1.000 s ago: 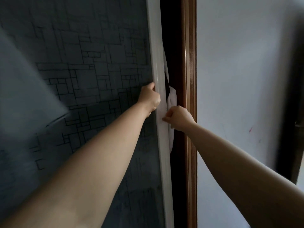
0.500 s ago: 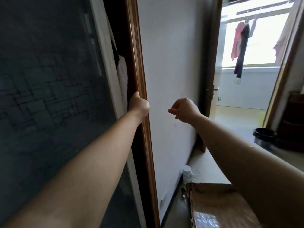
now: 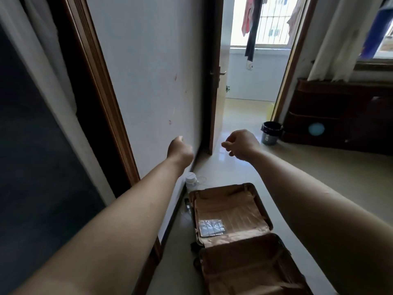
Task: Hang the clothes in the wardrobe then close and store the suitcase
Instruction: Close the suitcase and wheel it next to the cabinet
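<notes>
The suitcase [image 3: 229, 211] is laid open at six o'clock, apparently cleared of clothes. Nothing is held, probably so it can be closed: left hand [image 3: 180, 150] clenched, right hand [image 3: 241, 144] loosely curled.

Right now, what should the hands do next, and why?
Probably bend down and fold one half of the suitcase over the other. It lies open on the floor with no clothes showing inside, only a small clear packet, and the left hand and right hand both hold nothing.
</notes>
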`<control>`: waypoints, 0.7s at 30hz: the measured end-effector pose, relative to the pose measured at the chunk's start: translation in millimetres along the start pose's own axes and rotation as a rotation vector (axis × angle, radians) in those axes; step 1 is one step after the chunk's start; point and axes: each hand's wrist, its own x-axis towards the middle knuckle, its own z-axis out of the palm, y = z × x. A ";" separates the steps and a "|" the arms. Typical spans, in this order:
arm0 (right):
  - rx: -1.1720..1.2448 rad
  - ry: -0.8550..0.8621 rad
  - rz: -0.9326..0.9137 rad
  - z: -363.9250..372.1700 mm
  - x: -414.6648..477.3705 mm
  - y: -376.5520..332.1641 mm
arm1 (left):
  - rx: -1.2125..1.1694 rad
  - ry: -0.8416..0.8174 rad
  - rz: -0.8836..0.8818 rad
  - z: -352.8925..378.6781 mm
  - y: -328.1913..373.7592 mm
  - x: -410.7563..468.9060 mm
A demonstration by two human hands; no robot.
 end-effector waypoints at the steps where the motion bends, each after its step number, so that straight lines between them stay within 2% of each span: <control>1: 0.005 -0.008 0.019 1.9 5.2 12.5 | 0.004 -0.013 -0.020 13.4 -4.9 5.8; 12: -0.023 -0.185 0.150 51.4 106.8 184.1 | -0.052 -0.079 -0.237 195.6 -74.5 96.9; 21: 0.004 -0.301 0.246 144.8 171.2 297.7 | -0.067 -0.073 -0.358 275.8 -177.5 173.4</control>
